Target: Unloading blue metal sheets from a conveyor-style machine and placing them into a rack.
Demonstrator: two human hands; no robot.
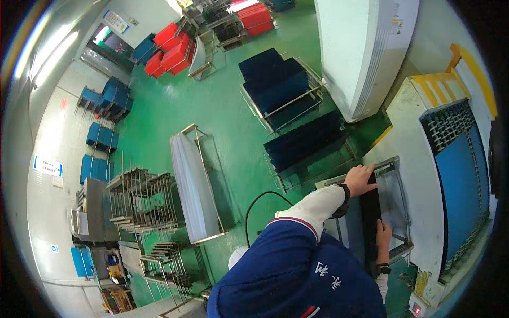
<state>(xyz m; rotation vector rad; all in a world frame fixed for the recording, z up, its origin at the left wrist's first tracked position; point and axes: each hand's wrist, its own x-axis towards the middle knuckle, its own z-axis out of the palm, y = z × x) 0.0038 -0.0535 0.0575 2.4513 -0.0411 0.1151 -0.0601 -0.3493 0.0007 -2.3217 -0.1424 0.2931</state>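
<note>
A long black bundle of sheet material (370, 204) lies across a metal-framed rack (405, 212) at my right side; its exact kind is not clear. My left hand (361, 180) is closed over its far end, thumb and fingers at the edge. Lower down, my right hand (383, 237) grips the side of the same bundle near its close end. Below the bundle, a grey-blue surface (351, 225) shows, partly covered by my left arm and body. Both wrists wear dark bands.
Right of the rack stands a pale machine (403, 135) with a blue panel and chains (460, 185). Wire racks of dark sheets (305, 140) stand ahead, beside a tall white cabinet (350, 53). Left are a white-sheeted rack (195, 185), metal stands (143, 196) and a black hose (260, 199).
</note>
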